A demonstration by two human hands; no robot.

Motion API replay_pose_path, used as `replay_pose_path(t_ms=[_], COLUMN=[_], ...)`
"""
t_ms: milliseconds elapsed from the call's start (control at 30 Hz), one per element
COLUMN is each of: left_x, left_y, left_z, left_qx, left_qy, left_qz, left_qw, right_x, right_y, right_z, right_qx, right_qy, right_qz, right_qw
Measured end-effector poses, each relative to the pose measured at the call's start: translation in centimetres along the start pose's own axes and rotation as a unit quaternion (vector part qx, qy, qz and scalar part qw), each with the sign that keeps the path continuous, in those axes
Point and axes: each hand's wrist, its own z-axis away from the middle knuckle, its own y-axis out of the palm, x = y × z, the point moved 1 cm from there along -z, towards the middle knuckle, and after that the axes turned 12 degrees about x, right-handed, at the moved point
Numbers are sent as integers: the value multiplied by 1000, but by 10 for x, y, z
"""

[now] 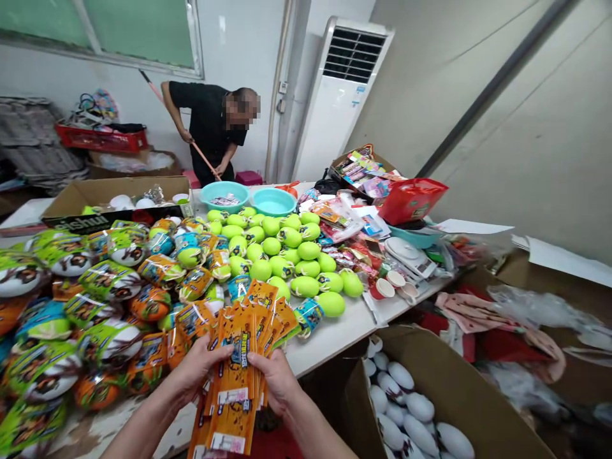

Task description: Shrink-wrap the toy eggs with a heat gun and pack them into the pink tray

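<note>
A fanned bundle of orange printed packets (239,382) is held between both of my hands, above the table's front edge. My left hand (203,363) grips its left side, thumb lying across the front. On the right side my right hand (277,379) closes around the same bundle, its thumb pressed on the face. Just beyond the bundle lie many lime-green plastic eggs (306,268) tied with cord. A green egg with a blue wrapper (310,313) sits close to the packets' upper right. To the left are piled wrapped eggs (109,280) in green, orange and blue film.
Two turquoise basins (275,203) stand at the back, near a cardboard box (119,191). Paper cups (382,288), a white scale (405,255) and a red bag (414,197) crowd the right. White eggs (415,408) fill a box below. A person (210,121) holds a pole behind the table.
</note>
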Motion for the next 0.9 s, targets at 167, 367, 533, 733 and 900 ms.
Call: replay_pose_path(t_ms=[167, 367, 533, 733, 900], left_x=[-18, -45, -78, -104, -129], left_y=[63, 138, 182, 221, 233], left_z=[-73, -170, -245, -321, -364], left_qx=[34, 85, 110, 145, 157], left_qy=[21, -25, -57, -105, -107], left_qz=[-18, -23, -70, -141, -193], left_qw=[999, 996, 990, 974, 963], right_x=[71, 172, 235, 274, 312], right_y=[-55, -129, -184, -221, -239], right_z=[-16, -31, -58, -97, -102], right_qx=[-5, 26, -25, -73, -18], right_qy=[-10, 12, 21, -20, -21], right_qz=[13, -28, -46, -48, -11], right_qw=[1000, 999, 998, 996, 1000])
